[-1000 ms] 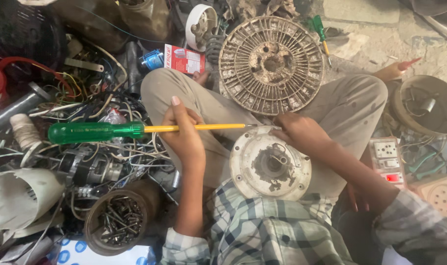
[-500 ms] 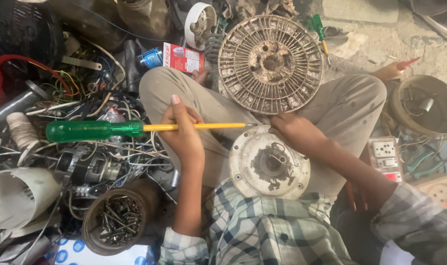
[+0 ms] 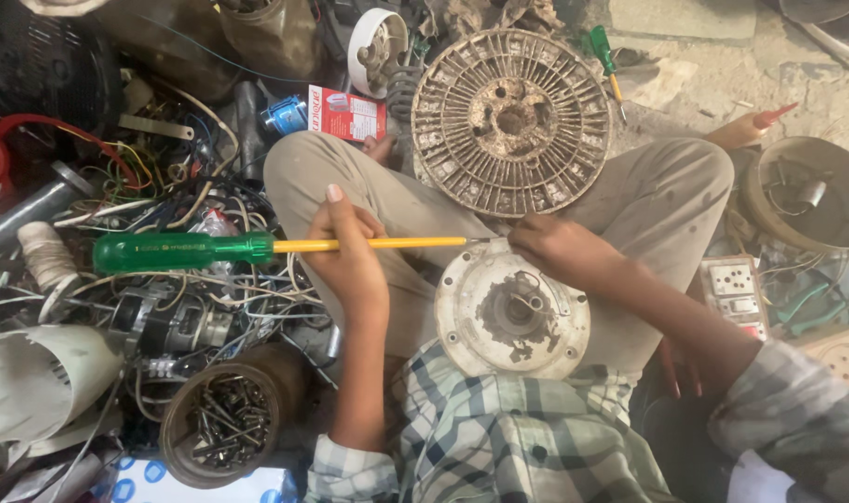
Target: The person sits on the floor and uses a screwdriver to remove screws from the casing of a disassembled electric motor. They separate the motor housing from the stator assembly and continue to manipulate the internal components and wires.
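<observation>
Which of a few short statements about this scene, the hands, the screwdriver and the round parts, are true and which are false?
1. The left hand grips the yellow shaft of the long green-handled screwdriver. True.
2. The right hand rests at the top edge of the round off-white motor housing. True.
3. The screwdriver stands upright. False: it lies level, with its handle out to the left.
4. The round ribbed rusty disc lies inside the round tin of screws. False: it rests against the legs, far from the tin.
5. The tin holds only water. False: it holds screws.
</observation>
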